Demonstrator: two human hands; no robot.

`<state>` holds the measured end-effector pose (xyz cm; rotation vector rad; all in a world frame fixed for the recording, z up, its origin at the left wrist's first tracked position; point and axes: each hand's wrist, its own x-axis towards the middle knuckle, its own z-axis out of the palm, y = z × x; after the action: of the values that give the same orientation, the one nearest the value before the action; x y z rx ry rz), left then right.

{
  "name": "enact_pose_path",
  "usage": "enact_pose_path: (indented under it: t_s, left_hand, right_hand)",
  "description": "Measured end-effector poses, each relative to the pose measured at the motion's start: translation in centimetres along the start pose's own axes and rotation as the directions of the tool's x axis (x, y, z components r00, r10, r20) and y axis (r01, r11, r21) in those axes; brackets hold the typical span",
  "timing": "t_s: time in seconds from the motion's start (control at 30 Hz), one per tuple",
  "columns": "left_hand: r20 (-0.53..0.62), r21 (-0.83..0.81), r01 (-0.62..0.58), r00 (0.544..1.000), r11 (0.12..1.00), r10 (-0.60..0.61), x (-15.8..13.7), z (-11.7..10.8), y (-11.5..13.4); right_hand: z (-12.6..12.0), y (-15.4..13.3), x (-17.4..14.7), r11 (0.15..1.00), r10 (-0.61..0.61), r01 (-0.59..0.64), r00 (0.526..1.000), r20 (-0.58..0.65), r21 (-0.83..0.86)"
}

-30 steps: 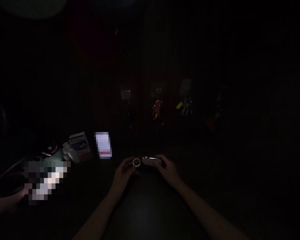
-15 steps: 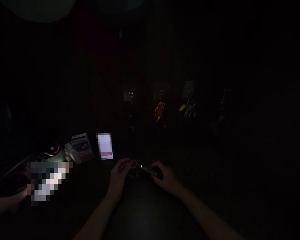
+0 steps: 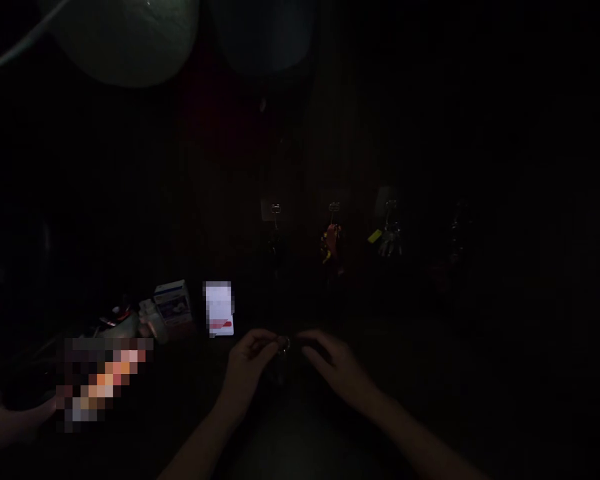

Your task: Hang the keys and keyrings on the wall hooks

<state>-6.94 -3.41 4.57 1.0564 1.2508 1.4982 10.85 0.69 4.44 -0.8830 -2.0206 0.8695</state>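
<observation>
In deep shadow, my left hand [image 3: 250, 360] pinches a small metal ring [image 3: 286, 345], likely a key ring, between thumb and fingertips. Something dim hangs below the ring; its kind is too dark to make out. Just to the right, my right hand [image 3: 333, 360] is open, thumb and fingers apart, pointing toward the ring with nothing visible between them. A small gap separates its fingertips from the ring.
Bunches of keys [image 3: 391, 240] and a red-yellow bundle [image 3: 332, 241] hang from hooks ahead. A lit, blurred rectangle [image 3: 220, 303] and a box [image 3: 174, 307] stand left. Another person's hand [image 3: 20, 417] holds a bright blurred screen [image 3: 107, 380]. Pale rounded shapes [image 3: 130, 47] hang above.
The shiny metal piece that stretched from the ring to my right hand no longer lies between the hands. My right fingers have come off it. The view has shifted slightly; the other person's screen turned orange.
</observation>
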Motion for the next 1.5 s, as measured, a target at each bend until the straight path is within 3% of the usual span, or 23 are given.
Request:
enact_pose_path:
  t_s: [0.4,0.67,0.83,1.0,1.33,1.5]
  left_hand:
    - [0.066,-0.023,-0.191,0.979,0.981,0.193,4.2,-0.5,5.3]
    - [0.138,0.024,-0.388,0.914,0.921,0.381,7.1,-0.5,9.5]
    - [0.149,0.038,-0.484,0.868,0.874,0.474,8.5,-0.3,11.5]
    - [0.147,0.011,-0.497,0.859,0.868,0.49,9.9,0.0,12.4]
    - [0.123,0.091,-0.578,0.815,0.811,0.567,12.4,0.4,12.5]
    - [0.247,0.131,-0.6,0.791,0.789,0.56,13.1,-0.3,13.1]
  right_hand:
    - [1.0,-4.6,6.5,0.991,-0.13,0.128,0.952,-0.279,-0.025]
    - [0.0,-7.1,10.0,0.99,-0.131,0.139,0.917,-0.377,-0.007]
    - [-1.2,-8.4,12.0,0.979,-0.195,0.202,0.867,-0.459,-0.034]
    - [-2.4,-8.9,14.0,0.977,-0.177,0.215,0.832,-0.525,0.012]
    - [-2.7,-8.3,17.2,0.97,-0.109,0.205,0.85,-0.515,0.133]
    - [-2.8,-7.8,17.8,0.977,-0.1,0.183,0.848,-0.521,0.111]
